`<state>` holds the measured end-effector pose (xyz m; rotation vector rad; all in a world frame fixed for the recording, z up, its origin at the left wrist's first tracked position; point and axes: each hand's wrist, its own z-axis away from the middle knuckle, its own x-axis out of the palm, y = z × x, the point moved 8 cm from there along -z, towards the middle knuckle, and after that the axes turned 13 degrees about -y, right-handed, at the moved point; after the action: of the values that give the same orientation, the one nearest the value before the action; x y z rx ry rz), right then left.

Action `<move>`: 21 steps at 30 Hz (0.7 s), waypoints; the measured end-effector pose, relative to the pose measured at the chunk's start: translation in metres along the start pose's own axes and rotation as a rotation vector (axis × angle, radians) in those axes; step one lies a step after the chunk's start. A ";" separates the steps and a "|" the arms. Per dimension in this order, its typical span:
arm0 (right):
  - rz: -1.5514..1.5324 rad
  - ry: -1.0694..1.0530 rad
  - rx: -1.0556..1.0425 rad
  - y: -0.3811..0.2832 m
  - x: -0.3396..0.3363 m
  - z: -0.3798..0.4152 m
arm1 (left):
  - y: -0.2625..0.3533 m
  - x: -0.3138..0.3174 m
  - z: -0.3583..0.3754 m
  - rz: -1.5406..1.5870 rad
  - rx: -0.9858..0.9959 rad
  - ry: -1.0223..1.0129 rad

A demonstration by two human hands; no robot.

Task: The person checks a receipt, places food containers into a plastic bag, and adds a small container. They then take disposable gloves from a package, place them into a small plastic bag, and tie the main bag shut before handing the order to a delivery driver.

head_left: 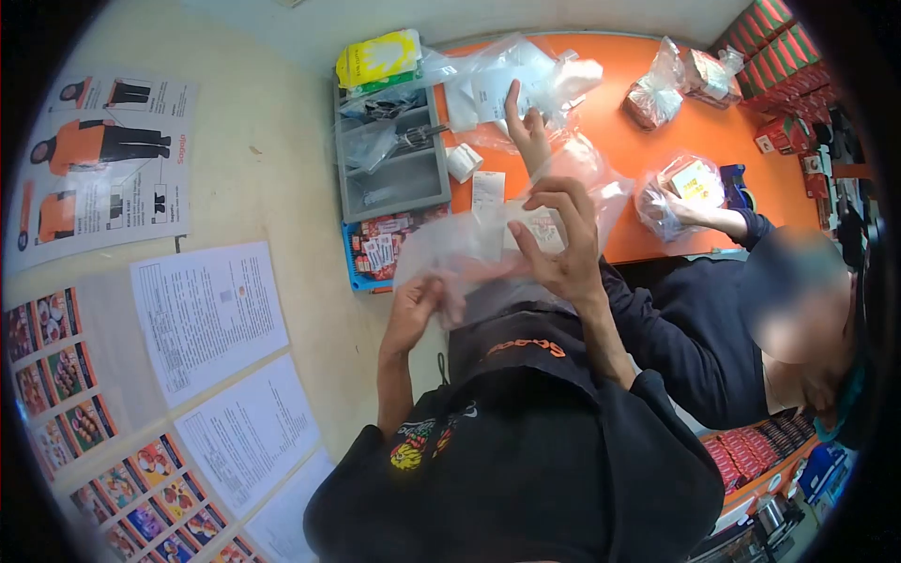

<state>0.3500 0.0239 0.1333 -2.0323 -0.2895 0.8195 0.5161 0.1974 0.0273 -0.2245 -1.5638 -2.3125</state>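
A clear plastic bag (436, 246) is spread in front of my body, over the near edge of the orange table. At its lower left side, my left hand (413, 311) is closed, with the film pinched in its fingers. My right hand (566, 246) is raised at the bag's right side, thumb and curved fingers apart. Just behind those fingers is a pale printed box (537, 223), partly hidden by the hand and plastic. A printed receipt (487, 190) lies beyond the bag, near a small white roll (463, 162).
At right, a co-worker (694, 347) reaches over the orange table (601, 103), one hand (683, 208) on a bagged box (699, 183), the other (527, 131) over white plastic bags (497, 89). A grey divided tray (394, 178) and blue basket (355, 267) line the left side.
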 end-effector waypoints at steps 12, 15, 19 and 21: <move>-0.379 -0.703 0.148 0.022 0.053 0.044 | -0.037 0.020 0.010 0.000 -0.154 -0.066; -0.258 -0.680 -0.010 0.009 0.066 0.043 | -0.015 0.029 0.004 -0.129 -0.046 0.008; -0.111 -0.813 0.036 0.007 0.113 0.047 | -0.047 0.007 -0.007 -0.007 -0.169 0.029; -0.265 -0.778 0.081 0.005 0.122 0.045 | -0.039 0.003 -0.010 0.061 -0.083 -0.045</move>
<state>0.4121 0.1104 0.0593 -1.4753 -0.9168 1.3913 0.4994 0.2011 -0.0090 -0.3420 -1.4620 -2.3432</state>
